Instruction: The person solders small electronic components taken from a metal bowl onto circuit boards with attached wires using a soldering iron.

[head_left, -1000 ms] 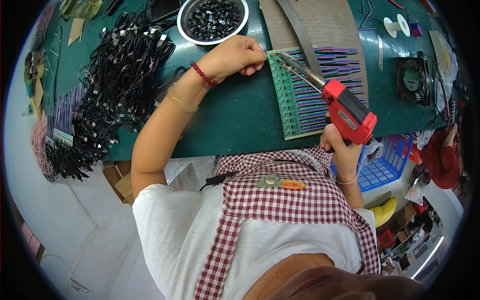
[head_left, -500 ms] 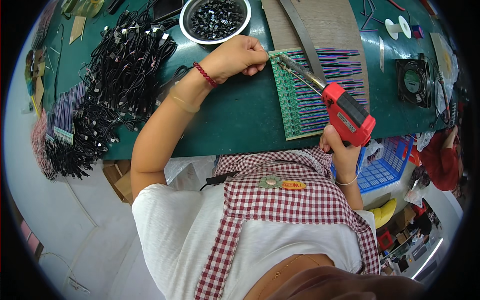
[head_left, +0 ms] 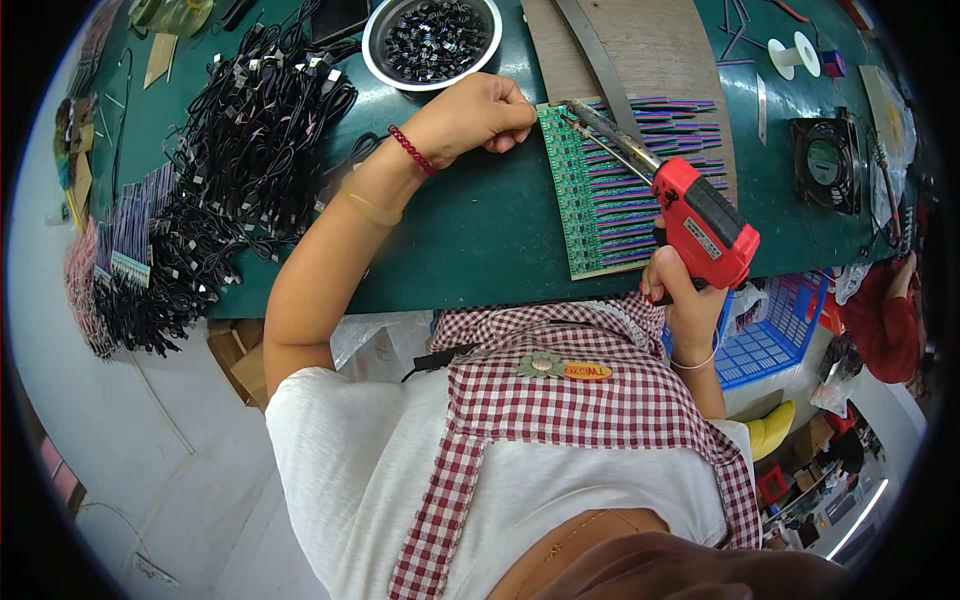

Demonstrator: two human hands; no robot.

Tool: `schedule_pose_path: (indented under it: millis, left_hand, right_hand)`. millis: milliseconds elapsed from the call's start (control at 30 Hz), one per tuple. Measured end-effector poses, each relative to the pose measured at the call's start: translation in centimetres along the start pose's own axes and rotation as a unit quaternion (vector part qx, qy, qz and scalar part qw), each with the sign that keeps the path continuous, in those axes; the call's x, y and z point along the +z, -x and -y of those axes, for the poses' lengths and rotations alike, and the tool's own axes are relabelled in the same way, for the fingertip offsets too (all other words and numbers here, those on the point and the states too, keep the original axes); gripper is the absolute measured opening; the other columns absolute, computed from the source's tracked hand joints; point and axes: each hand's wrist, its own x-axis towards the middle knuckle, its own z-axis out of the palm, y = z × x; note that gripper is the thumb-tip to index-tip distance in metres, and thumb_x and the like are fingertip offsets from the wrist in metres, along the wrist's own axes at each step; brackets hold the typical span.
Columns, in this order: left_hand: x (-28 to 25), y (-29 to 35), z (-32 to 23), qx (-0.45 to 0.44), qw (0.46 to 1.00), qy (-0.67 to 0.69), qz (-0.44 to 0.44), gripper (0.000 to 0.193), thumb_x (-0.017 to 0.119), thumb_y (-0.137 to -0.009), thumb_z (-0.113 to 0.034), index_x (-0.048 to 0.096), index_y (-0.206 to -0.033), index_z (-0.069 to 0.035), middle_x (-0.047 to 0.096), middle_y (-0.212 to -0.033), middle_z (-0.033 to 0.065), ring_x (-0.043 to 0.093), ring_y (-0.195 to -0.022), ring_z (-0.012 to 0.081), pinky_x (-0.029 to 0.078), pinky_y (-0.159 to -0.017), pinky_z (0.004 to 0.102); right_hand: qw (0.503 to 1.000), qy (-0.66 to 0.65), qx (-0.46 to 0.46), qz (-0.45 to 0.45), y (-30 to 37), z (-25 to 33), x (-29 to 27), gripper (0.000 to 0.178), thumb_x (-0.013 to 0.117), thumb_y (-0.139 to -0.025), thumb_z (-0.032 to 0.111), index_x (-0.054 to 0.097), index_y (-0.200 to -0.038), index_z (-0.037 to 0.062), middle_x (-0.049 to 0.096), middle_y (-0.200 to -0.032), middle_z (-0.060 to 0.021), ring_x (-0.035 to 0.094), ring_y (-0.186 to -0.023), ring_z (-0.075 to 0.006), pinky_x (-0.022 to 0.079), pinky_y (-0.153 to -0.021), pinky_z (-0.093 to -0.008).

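My right hand grips the handle of a red and black soldering gun. Its metal barrel slants up and left, with the tip over the upper part of a green circuit board panel. Rows of thin multicoloured wires run from the panel to the right. Beside the panel's top left corner, my left hand is closed with fingers curled together. What its fingertips pinch, if anything, is hidden. A flat grey metal bar lies across the wires' upper end, on a brown board.
A metal bowl of small black parts stands beyond my left hand. Bundled black cables heap up at left. To the right are a white spool and a black fan. A blue crate sits below the table edge.
The soldering gun has shifted slightly right, and its tip has drawn back from the panel's top left corner. My left hand has barely moved.
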Motion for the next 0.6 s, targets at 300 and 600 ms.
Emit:
schedule_pose_path:
  millis: [300, 600]
  left_hand:
    - [-1.1, 3.4, -4.5, 0.012, 0.972, -0.218, -0.082, 0.02, 0.055, -0.084, -0.018, 0.06, -0.084, 0.001, 0.063, -0.074, 0.0089, 0.056, -0.052, 0.0092, 0.044, -0.047, 0.0205]
    - [-5.4, -0.9, -1.4, 0.151, 0.682, -0.642, -0.316, 0.019, 0.064, -0.073, -0.019, 0.062, -0.086, -0.006, 0.059, -0.083, 0.0126, 0.056, -0.084, 0.0296, 0.046, -0.075, 0.0393]
  right_hand:
    - [0.999, -0.002, -0.032, -0.012, -0.1, 0.5, -0.7, 0.029, 0.051, -0.084, 0.006, 0.044, -0.109, -0.0062, 0.044, -0.055, -0.0044, 0.04, -0.044, -0.0101, 0.036, -0.045, -0.0246]
    - [0.994, -0.084, -0.071, -0.01, -0.1, 1.5, -0.7, 0.029, 0.052, -0.084, 0.008, 0.044, -0.109, -0.0052, 0.046, -0.057, -0.0058, 0.04, -0.043, -0.0097, 0.036, -0.045, -0.0237]
